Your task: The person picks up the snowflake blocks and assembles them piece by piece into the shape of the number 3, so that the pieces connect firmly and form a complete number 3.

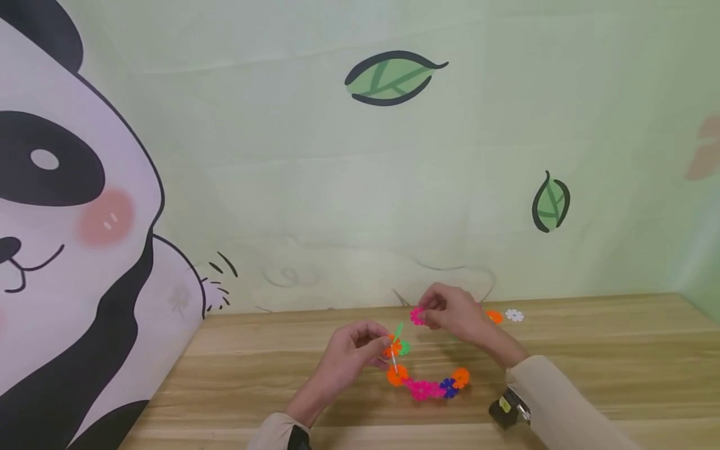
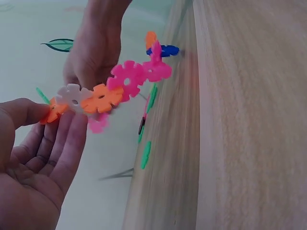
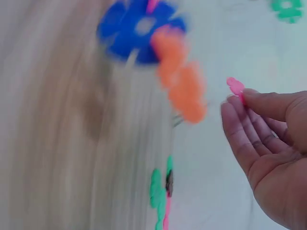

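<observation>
A chain of flower-shaped plastic pieces in orange, white, pink and blue hangs in a curve from my left hand (image 1: 357, 347). Thumb and fingers there pinch an orange flower piece (image 2: 56, 111) near the chain's end, where a green flower piece (image 2: 43, 95) sticks out edge-on. Beside it come a white flower piece (image 2: 74, 97) and another orange one. Pink flower pieces (image 1: 422, 390), a blue flower piece (image 1: 448, 387) and an orange end (image 1: 460, 377) follow. My right hand (image 1: 452, 312) pinches a separate pink flower piece (image 3: 235, 86), apart from the chain.
Loose orange (image 1: 494, 317) and white (image 1: 514, 315) flower pieces lie on the wooden table (image 1: 607, 350), behind my right forearm. Green pieces (image 2: 146, 155) lie near the table's back edge. A cloth backdrop (image 1: 315, 169) with a panda and leaves stands behind.
</observation>
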Motion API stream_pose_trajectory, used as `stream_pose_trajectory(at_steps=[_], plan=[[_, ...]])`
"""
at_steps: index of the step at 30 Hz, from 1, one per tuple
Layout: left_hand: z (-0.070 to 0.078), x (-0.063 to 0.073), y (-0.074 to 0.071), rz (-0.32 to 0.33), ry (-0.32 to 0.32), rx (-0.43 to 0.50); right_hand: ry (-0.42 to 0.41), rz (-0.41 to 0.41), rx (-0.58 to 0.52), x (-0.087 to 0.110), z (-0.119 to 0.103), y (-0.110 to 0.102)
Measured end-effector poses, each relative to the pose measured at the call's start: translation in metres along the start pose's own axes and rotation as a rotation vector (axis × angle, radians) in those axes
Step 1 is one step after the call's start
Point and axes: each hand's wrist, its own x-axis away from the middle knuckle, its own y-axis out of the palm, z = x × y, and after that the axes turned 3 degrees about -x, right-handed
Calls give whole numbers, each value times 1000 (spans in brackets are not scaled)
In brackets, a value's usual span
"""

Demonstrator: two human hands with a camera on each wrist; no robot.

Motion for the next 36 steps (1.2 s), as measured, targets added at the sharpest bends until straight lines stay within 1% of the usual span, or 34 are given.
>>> stream_pose_trajectory(at_steps=[2,4,11,15,19,22,27,33,36], plan=[[0,0,0,3,2,-9,-27,18,-74,6,-5,-2],[0,0,0,9,5,-14,-52,35,-123,12,-9,-3],[2,0,1,49,10,-37,-77,75,-226,27,-22,-2],[1,0,1,77,11,-45,-70,84,-234,29,-26,0],[1,0,2,100,21,-34,-58,84,-207,31,-28,0],[2,0,2,103,27,-30,-65,79,-199,32,-30,0],[3,1,2,93,29,-40,-78,66,-222,34,-32,-1],[3,0,3,102,37,-31,-97,59,-191,35,-37,2],[4,0,4,113,37,-42,-100,64,-184,36,-38,3]])
